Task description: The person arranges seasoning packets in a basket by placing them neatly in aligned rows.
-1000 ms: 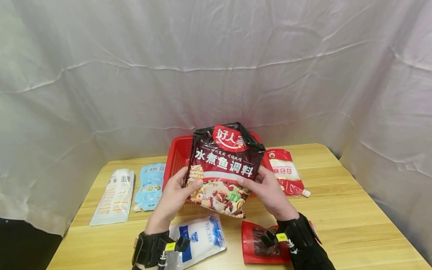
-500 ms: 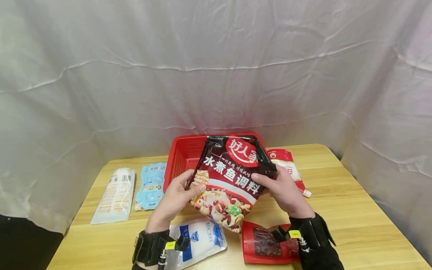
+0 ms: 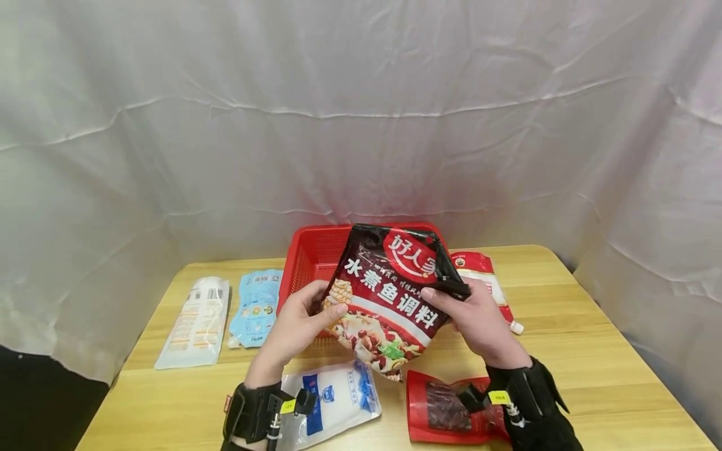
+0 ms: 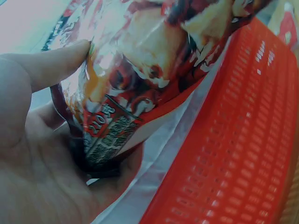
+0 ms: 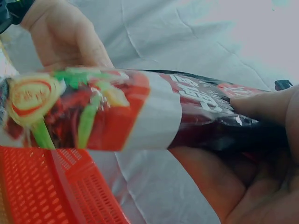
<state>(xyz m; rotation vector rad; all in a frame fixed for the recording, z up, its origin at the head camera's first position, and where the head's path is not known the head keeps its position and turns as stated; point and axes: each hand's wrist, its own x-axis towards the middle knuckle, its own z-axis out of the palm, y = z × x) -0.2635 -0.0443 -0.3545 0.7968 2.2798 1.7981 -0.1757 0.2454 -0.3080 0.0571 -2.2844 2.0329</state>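
Wooden table (image 3: 564,351): red basket (image 3: 307,263), scattered pouches beside held seasoning packet (image 3: 395,294).

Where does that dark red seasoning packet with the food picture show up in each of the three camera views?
Head view: the seasoning packet is at centre, held between both hands in front of the red basket.
Left wrist view: it fills the upper middle, with the basket on the right.
Right wrist view: it stretches across the middle, with the basket at lower left.
Shared landmark: the red basket.
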